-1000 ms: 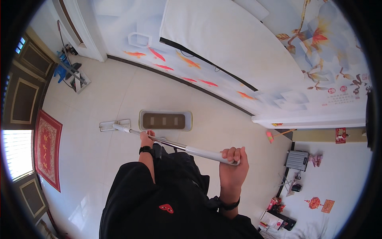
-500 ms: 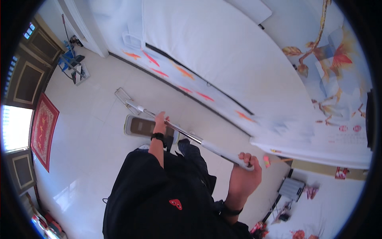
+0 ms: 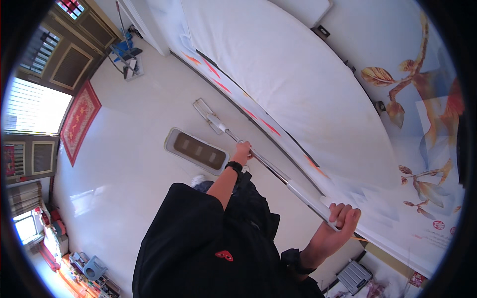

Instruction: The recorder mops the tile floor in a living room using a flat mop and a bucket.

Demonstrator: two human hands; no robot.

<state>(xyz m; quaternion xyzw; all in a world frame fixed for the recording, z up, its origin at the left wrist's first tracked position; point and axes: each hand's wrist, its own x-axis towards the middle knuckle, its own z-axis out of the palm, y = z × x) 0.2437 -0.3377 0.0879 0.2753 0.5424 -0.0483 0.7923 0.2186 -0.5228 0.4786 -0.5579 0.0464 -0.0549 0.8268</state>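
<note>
I hold a flat mop with a long metal and white pole (image 3: 268,170) slanting from far left to near right. My left hand (image 3: 243,152) is wrapped round the metal part midway along. My right hand (image 3: 339,227) grips the white end, its fingers curled over the top. At the far end is an open wire-like mop frame (image 3: 201,109), low over or on the floor; I cannot tell which. Beside it, to the left and nearer, an oblong grey-rimmed piece with a brown middle (image 3: 198,150) lies on the floor, apart from the mop.
A long white covered surface (image 3: 298,84) with a fish-patterned side borders the floor on the right. A red rug (image 3: 81,121) lies by the doors at left. Cleaning tools with a dustpan (image 3: 132,67) stand far left. A grey case (image 3: 354,276) is at near right.
My view has turned, and the scene has shifted. The mop has moved rightward relative to the oblong piece, so the pole no longer crosses over it. Both hands keep their grip.
</note>
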